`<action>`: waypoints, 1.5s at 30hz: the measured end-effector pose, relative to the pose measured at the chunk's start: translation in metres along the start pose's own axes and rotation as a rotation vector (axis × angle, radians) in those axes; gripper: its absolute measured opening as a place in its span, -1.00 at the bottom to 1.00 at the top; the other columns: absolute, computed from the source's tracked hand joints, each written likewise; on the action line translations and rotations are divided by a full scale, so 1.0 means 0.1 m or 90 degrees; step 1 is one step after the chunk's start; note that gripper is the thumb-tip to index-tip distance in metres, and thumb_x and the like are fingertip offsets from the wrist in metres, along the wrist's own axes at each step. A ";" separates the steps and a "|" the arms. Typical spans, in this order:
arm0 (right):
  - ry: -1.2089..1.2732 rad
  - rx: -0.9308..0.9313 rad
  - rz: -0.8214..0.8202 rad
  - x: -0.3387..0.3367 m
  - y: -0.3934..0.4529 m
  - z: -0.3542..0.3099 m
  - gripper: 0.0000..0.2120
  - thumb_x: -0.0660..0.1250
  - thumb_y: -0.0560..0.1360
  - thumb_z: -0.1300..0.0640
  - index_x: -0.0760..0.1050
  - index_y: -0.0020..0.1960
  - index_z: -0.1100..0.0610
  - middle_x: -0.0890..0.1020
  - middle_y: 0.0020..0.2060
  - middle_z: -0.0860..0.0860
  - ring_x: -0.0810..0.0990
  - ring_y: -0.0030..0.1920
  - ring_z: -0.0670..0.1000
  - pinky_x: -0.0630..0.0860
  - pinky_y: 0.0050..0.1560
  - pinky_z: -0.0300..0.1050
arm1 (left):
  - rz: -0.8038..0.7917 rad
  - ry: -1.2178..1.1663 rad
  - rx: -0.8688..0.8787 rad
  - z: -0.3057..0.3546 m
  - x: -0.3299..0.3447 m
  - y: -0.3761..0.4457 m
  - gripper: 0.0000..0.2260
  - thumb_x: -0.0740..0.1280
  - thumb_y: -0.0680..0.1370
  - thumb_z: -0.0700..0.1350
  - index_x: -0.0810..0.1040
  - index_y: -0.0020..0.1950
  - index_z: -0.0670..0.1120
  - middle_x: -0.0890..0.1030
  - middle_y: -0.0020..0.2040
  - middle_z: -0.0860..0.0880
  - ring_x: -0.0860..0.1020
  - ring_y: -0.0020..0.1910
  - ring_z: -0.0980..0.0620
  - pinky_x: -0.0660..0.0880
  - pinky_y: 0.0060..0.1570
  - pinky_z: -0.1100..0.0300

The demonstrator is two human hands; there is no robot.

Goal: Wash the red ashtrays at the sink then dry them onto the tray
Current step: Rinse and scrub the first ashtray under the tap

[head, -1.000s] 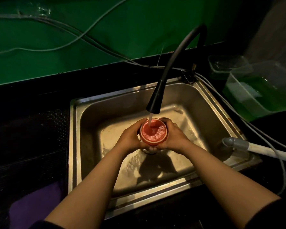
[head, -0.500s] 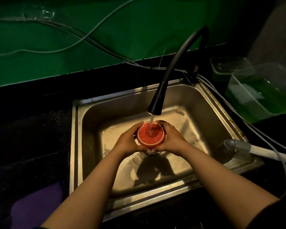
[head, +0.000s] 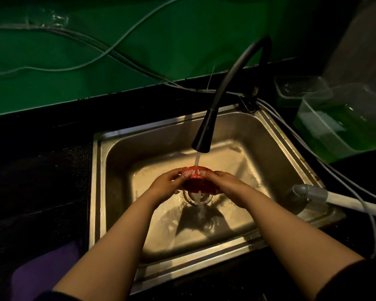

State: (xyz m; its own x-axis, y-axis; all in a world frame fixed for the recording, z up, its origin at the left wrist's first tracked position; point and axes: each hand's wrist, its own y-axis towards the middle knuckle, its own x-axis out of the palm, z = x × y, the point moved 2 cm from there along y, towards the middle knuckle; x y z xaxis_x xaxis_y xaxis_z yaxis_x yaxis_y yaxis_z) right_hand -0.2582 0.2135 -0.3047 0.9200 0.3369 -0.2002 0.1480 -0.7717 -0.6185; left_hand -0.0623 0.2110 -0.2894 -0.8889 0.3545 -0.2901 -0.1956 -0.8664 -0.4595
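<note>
A red ashtray (head: 196,180) with white lettering on its side is held over the drain of the steel sink (head: 276,135). It is tipped so its side wall faces me. My left hand (head: 165,186) grips its left side and my right hand (head: 227,185) grips its right side. Water from the black faucet spout (head: 202,137) falls onto the ashtray's top and runs off below into the drain (head: 197,197).
A clear plastic container (head: 343,118) with green reflections stands on the right counter, a smaller one behind it. A grey and white hose (head: 326,196) lies across the sink's right rim. Cables run along the green wall. A purple cloth (head: 41,272) lies at lower left.
The ashtray faced me with its open top under the stream; both hands have tipped it so its lettered side now shows and water pours out underneath.
</note>
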 end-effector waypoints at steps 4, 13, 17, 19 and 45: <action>0.040 0.026 0.026 0.01 0.07 -0.08 -0.35 0.17 0.44 -0.42 0.50 0.23 0.07 0.66 0.03 0.08 0.67 -0.06 0.14 0.62 -0.01 0.00 | 0.013 0.006 -0.026 0.00 -0.02 0.04 -0.69 0.13 0.63 0.10 0.47 0.33 0.07 0.58 0.03 -0.03 0.60 -0.14 0.02 0.49 -0.16 0.22; 0.089 0.059 0.034 0.03 0.11 -0.16 -0.42 0.10 0.51 -0.36 0.49 0.18 0.11 0.66 0.00 0.18 0.67 -0.15 0.32 0.63 -0.07 0.15 | 0.029 0.034 -0.050 0.13 -0.10 0.13 -0.70 0.12 0.64 0.10 0.53 0.20 -0.01 0.59 -0.05 -0.12 0.60 -0.18 -0.05 0.56 -0.10 0.11; 0.132 0.038 0.012 0.04 0.05 -0.11 -0.47 0.17 0.52 -0.28 0.46 0.22 0.13 0.63 0.04 0.15 0.67 -0.04 0.27 0.58 0.10 0.20 | 0.014 -0.024 -0.057 0.12 -0.11 0.08 -0.82 0.19 0.62 0.10 0.50 0.15 0.12 0.58 0.06 -0.11 0.63 -0.14 -0.08 0.59 -0.08 0.07; 0.154 0.028 -0.014 0.04 0.02 -0.03 -0.44 0.23 0.50 -0.24 0.43 0.28 0.18 0.62 0.09 0.16 0.66 0.01 0.21 0.58 0.12 0.13 | 0.020 -0.048 -0.057 0.07 -0.08 0.05 -0.82 0.23 0.60 0.12 0.52 0.12 0.11 0.57 0.09 -0.11 0.62 -0.09 -0.11 0.60 -0.01 0.02; -0.193 -0.196 0.119 0.37 -0.32 0.10 0.04 0.68 0.09 0.09 0.21 0.45 -0.01 0.30 0.32 -0.01 0.33 0.33 0.00 0.33 0.37 -0.08 | -0.059 0.085 0.076 -0.17 -0.15 -0.26 -0.11 0.56 0.24 -0.41 0.29 0.50 -0.07 0.44 0.39 -0.01 0.41 0.26 0.15 0.34 0.00 0.61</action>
State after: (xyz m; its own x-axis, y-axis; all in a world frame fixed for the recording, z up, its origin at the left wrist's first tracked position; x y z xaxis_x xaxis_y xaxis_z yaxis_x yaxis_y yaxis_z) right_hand -0.2326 0.2563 -0.2995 0.8000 0.2844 -0.5283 0.1329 -0.9427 -0.3062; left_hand -0.0371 0.2346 -0.2873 -0.8036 0.4710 -0.3639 -0.3288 -0.8609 -0.3882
